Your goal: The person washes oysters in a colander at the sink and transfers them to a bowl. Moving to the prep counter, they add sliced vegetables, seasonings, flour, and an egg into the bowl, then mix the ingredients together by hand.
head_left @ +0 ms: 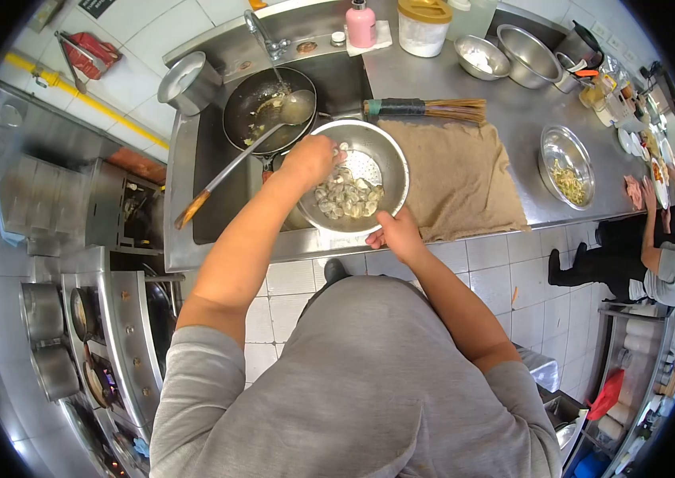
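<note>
at the far left, a stove carries pans. next to it, a steel pot stands at the corner of the sink. in the sink sits a black wok with food scraps inside, under the faucet; a ladle rests across it, wooden handle pointing to the near left. the left hand reaches over the edge of a wide metal bowl, fingers bent near the glistening grey pieces lying in it; whether they pinch any, i cannot tell. the right hand, apart from the left, clamps the bowl's near right rim. to the right, a brown cloth lies on the counter, with a stick brush just behind it. farther right, a steel bowl holds pale sprouts, and a co-worker stands at the counter's end.
</note>
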`<state>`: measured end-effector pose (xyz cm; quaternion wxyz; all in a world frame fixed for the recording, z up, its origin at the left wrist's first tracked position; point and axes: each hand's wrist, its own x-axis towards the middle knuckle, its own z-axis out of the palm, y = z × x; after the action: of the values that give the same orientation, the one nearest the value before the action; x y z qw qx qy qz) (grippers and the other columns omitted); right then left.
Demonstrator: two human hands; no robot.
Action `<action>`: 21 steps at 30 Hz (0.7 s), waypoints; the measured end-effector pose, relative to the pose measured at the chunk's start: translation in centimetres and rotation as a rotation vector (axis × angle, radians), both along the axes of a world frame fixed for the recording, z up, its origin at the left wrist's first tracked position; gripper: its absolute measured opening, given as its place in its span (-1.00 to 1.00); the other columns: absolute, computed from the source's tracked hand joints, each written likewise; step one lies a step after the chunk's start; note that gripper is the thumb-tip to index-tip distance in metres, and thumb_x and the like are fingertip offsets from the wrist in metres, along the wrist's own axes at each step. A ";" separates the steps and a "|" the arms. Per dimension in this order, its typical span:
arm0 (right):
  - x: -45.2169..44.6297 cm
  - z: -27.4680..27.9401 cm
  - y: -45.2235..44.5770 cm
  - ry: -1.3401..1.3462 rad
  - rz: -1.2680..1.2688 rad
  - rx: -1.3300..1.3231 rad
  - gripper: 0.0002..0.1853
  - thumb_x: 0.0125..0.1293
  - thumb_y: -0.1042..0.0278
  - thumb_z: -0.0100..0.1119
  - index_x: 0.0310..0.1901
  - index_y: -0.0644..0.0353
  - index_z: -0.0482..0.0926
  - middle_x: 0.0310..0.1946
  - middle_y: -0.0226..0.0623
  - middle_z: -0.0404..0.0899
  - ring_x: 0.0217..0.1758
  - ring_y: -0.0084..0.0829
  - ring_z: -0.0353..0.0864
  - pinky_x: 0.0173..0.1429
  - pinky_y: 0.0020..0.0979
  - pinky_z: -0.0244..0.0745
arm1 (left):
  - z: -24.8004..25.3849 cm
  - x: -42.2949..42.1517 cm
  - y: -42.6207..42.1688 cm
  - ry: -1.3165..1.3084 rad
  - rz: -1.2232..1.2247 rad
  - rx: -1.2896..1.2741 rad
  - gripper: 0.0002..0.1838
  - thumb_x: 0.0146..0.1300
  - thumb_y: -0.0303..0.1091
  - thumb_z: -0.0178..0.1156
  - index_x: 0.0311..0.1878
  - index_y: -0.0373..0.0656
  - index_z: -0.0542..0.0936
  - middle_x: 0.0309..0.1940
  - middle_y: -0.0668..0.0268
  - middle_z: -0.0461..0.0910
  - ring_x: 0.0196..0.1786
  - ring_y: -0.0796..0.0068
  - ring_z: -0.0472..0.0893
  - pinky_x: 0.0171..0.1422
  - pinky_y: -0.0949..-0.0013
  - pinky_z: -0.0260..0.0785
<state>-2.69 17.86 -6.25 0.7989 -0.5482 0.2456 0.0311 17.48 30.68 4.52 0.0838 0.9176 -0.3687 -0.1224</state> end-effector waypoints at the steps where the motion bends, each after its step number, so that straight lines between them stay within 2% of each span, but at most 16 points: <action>1: 0.0 0.2 0.0 0.002 0.005 0.006 -0.51 0.42 0.44 -0.05 0.35 0.40 0.28 -0.09 0.04 0.63 -0.48 -0.31 0.74 -0.53 -0.40 0.63 | 0.0 0.0 -0.1 0.021 0.008 -0.035 -0.53 0.31 0.00 0.34 0.07 -0.21 0.72 -0.04 -0.07 0.71 0.07 -0.07 0.68 0.27 0.06 0.50; 6: 0.0 0.3 0.0 0.009 0.010 -0.005 -0.50 0.42 0.44 -0.06 0.37 0.38 0.27 -0.08 0.03 0.63 -0.48 -0.33 0.73 -0.53 -0.41 0.62 | 0.3 -0.3 0.3 -0.015 -0.049 -0.090 -0.55 0.31 -0.02 0.35 0.06 -0.21 0.73 -0.04 -0.06 0.72 0.06 -0.07 0.69 0.27 0.05 0.49; 9: 0.0 0.6 0.0 0.000 0.018 -0.004 -0.50 0.42 0.44 -0.06 0.36 0.39 0.27 -0.08 0.03 0.62 -0.47 -0.33 0.73 -0.53 -0.41 0.62 | 0.5 -0.5 0.3 -0.005 0.036 -0.056 -0.61 0.29 -0.06 0.36 0.03 -0.15 0.75 -0.01 -0.03 0.72 0.05 -0.06 0.69 0.26 0.05 0.50; 12: 0.0 0.4 0.1 0.001 0.011 -0.007 -0.50 0.42 0.44 -0.06 0.35 0.40 0.27 -0.08 0.03 0.62 -0.46 -0.33 0.73 -0.53 -0.41 0.62 | -0.2 -0.9 0.4 0.003 0.119 -0.095 -0.66 0.25 -0.09 0.39 0.00 -0.06 0.78 -0.07 0.02 0.74 0.00 -0.06 0.71 0.23 0.06 0.52; 15: -0.2 0.4 0.1 -0.023 0.005 0.001 -0.52 0.42 0.44 -0.06 0.34 0.41 0.28 -0.11 0.02 0.63 -0.46 -0.32 0.73 -0.52 -0.40 0.62 | -1.2 -1.5 0.7 -0.116 0.112 -0.094 -0.67 0.22 -0.12 0.39 0.02 0.02 0.77 -0.03 0.08 0.72 0.03 -0.01 0.69 0.24 0.10 0.51; 17: -0.1 0.4 0.1 -0.004 0.009 -0.013 -0.54 0.43 0.43 -0.05 0.32 0.42 0.30 -0.13 0.00 0.64 -0.47 -0.31 0.73 -0.53 -0.39 0.61 | -2.9 -1.6 0.9 -0.080 -0.028 0.088 -0.63 0.16 -0.15 0.41 0.04 0.04 0.73 0.05 0.11 0.66 0.10 0.04 0.64 0.26 0.13 0.49; 18: -0.1 0.4 0.0 -0.004 0.008 -0.014 -0.54 0.43 0.43 -0.05 0.32 0.42 0.30 -0.13 0.00 0.64 -0.47 -0.31 0.73 -0.53 -0.39 0.61 | -3.7 -2.4 0.9 -0.080 -0.029 0.087 -0.63 0.16 -0.15 0.41 0.04 0.04 0.73 0.05 0.11 0.66 0.10 0.04 0.64 0.26 0.13 0.49; 20: 0.0 0.6 0.1 0.009 0.007 -0.001 -0.55 0.44 0.43 -0.05 0.30 0.42 0.32 -0.17 -0.01 0.64 -0.48 -0.32 0.73 -0.53 -0.38 0.62 | -4.9 -5.5 0.6 -0.280 0.026 -0.130 -0.59 0.08 -0.20 0.41 0.05 0.03 0.70 0.17 0.12 0.59 0.17 0.06 0.59 0.30 0.14 0.46; 21: 0.0 0.6 0.1 0.008 0.008 -0.002 -0.55 0.44 0.43 -0.05 0.30 0.42 0.32 -0.17 -0.01 0.64 -0.48 -0.32 0.73 -0.53 -0.38 0.62 | -5.5 -6.8 0.3 -0.282 0.027 -0.132 -0.59 0.08 -0.20 0.41 0.05 0.03 0.70 0.17 0.12 0.59 0.17 0.06 0.59 0.30 0.14 0.46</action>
<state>-2.73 17.91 -5.60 0.7971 -0.5499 0.2467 0.0362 10.64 30.98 -1.01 0.0928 0.9230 -0.3719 0.0330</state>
